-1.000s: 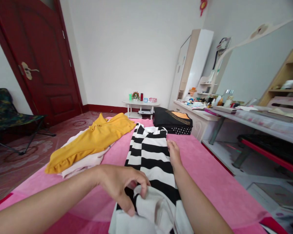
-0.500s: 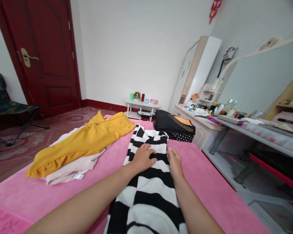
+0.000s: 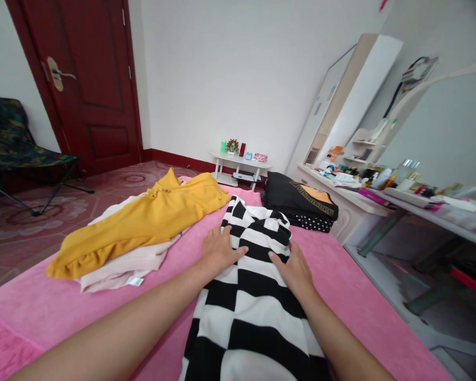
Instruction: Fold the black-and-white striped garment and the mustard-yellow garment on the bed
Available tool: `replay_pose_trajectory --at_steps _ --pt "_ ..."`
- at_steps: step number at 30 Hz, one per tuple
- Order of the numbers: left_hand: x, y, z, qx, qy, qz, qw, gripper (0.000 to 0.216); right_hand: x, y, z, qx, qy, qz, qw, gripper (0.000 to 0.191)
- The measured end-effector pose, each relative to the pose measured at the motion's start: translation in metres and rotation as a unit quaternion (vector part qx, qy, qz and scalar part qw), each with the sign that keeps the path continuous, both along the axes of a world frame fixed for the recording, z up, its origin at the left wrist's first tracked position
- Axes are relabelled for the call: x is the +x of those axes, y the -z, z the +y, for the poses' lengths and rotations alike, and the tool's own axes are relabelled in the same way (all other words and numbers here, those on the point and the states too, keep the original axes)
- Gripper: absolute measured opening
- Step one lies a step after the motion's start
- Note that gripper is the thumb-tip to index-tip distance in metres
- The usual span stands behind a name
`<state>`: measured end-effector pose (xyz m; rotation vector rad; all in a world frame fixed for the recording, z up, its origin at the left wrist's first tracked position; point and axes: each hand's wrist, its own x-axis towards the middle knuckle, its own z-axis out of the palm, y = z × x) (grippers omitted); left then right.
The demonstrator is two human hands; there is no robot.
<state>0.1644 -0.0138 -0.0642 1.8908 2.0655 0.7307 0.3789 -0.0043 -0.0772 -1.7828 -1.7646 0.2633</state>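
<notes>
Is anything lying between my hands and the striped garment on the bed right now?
Nothing visible does. The left hand and the right hand both rest flat, directly on the black-and-white striped garment. The yellow garment lies apart to the left, and the folded black pile sits beyond the striped one.

On the bed (image 3: 360,296), the spread garment (image 3: 254,296) lies right of a loose pile (image 3: 143,227), before a folded stack (image 3: 297,201)
</notes>
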Motion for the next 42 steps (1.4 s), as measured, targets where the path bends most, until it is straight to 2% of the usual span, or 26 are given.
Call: replay_pose_trajectory --at_steps 4,7,9,12,14,17,20,22,24,26,28,30,33,36,39,40,42 --pt "-0.01 -0.005 -0.048 -0.034 0.099 -0.074 0.992 0.083 0.001 -0.008 -0.049 -0.072 -0.078 0.029 0.994 0.08" --pt "-0.005 -0.005 -0.079 -0.039 0.155 -0.139 0.977 0.072 -0.002 -0.012 -0.078 -0.09 -0.102 0.091 0.986 0.077" --pt "0.0 -0.006 -0.089 -0.057 0.179 -0.21 0.959 0.062 -0.007 -0.018 -0.089 -0.112 -0.109 0.164 0.974 0.073" --pt "0.0 -0.009 -0.097 -0.101 0.205 -0.327 0.917 0.053 -0.017 -0.032 -0.103 -0.168 -0.108 0.295 0.935 0.071" --pt "-0.007 -0.015 -0.108 -0.126 0.216 -0.336 0.908 0.051 -0.022 -0.039 -0.115 -0.178 -0.108 0.336 0.919 0.072" --pt "-0.023 -0.032 -0.138 -0.159 0.236 -0.229 0.931 0.048 -0.021 -0.039 -0.139 -0.203 -0.121 0.319 0.918 0.071" --pt "-0.031 -0.062 -0.165 -0.157 0.274 -0.017 0.949 0.048 -0.009 -0.035 -0.159 -0.215 -0.148 0.227 0.938 0.07" --pt "-0.025 -0.085 -0.168 -0.152 0.284 0.142 0.936 0.038 0.003 -0.04 -0.161 -0.202 -0.195 0.144 0.949 0.064" --pt "-0.012 -0.105 -0.153 -0.124 0.263 0.249 0.924 0.029 0.014 -0.056 -0.151 -0.197 -0.252 0.054 0.946 0.046" --pt "0.007 -0.112 -0.123 -0.056 0.237 0.265 0.933 0.032 0.019 -0.077 -0.127 -0.17 -0.265 -0.029 0.949 0.028" --pt "0.026 -0.102 -0.087 0.029 0.218 0.213 0.952 0.032 0.019 -0.094 -0.092 -0.099 -0.237 -0.06 0.964 0.028" --pt "0.045 -0.077 -0.056 0.08 0.218 0.161 0.959 0.028 0.015 -0.098 -0.05 -0.008 -0.212 -0.038 0.976 0.025" --pt "0.068 -0.033 -0.03 0.115 0.246 0.158 0.949 0.021 0.009 -0.08 0.013 0.094 -0.188 -0.03 0.977 0.016" --pt "0.079 -0.004 -0.026 0.149 0.301 0.162 0.928 0.015 0.005 -0.052 0.058 0.13 -0.192 -0.103 0.967 0.033" --pt "0.08 0.002 -0.027 0.154 0.316 0.141 0.926 0.015 0.0 -0.035 0.083 0.098 -0.208 -0.174 0.957 0.05" --pt "0.079 0.001 -0.027 0.149 0.316 0.137 0.927 0.015 -0.001 -0.033 0.088 0.082 -0.203 -0.191 0.957 0.047" --pt "0.077 -0.002 -0.026 0.134 0.316 0.123 0.931 0.016 -0.003 -0.035 0.098 0.074 -0.174 -0.209 0.959 0.025"
